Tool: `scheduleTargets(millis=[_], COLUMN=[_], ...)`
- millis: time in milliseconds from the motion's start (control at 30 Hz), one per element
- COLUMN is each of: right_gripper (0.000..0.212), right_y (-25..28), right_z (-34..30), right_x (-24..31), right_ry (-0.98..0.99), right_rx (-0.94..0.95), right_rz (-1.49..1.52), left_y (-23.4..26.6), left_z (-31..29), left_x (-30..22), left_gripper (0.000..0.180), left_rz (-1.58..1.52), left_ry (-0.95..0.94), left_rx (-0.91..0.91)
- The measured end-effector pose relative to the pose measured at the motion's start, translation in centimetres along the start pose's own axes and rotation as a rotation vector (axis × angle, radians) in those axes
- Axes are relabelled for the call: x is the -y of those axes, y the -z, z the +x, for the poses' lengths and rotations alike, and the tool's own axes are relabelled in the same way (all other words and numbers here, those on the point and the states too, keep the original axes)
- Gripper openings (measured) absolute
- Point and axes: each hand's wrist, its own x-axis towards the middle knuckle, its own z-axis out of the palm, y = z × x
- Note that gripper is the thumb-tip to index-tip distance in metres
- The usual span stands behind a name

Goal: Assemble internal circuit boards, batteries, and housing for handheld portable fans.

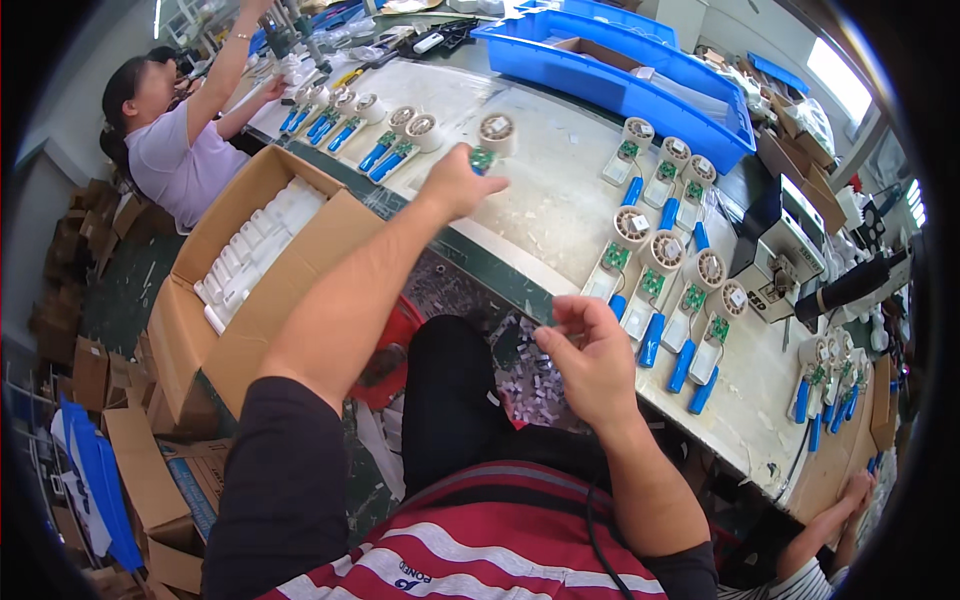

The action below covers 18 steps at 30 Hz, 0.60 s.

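Observation:
My left hand (455,186) reaches over the worktable, closed around the body of a half-assembled handheld fan (497,134). The fan's round whitish head points away from me, and a green circuit board shows beside my fingers; my hand hides the rest. Near the table's front edge hovers my right hand (595,365), fingers curled, with a gap between thumb and forefinger and nothing visible in it. To its right, several opened fans (662,252) lie in rows with green boards and blue battery cells exposed. Another row of fans (400,122) lies beyond my left hand.
A cardboard box (290,285) of white plastic parts stands left of the worktable (540,215). A blue bin (620,85) sits at the back, a black-and-white device (785,245) at right. Co-workers work at far left (175,150) and lower right (825,530). More fans (828,375) cluster at right.

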Motion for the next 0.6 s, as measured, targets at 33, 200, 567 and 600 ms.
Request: scheduleTargets(millis=[33,200,567,600], right_gripper=[0.034,0.030,0.021,0.022], right_y=[0.2,1.2,2.2,2.2], right_z=[-0.2,-0.6,-1.2,-1.2], right_x=[0.1,0.4,1.8,1.6], right_ry=[0.003,0.031,0.196,0.172], right_rx=[0.024,0.044,0.180,0.185], right_rz=[-0.063,-0.087,-0.230,-0.211], left_y=[0.8,4.4,6.6,6.7], left_z=[0.9,3.3,5.4,6.1], left_x=[1.0,4.2,8.4,9.0], left_gripper=[0.055,0.060,0.126,0.132], left_rz=[0.325,0.597,0.799,0.751], left_ry=[-0.073,0.032,0.232,0.245], left_rx=[-0.077,0.057,-0.033,0.040])
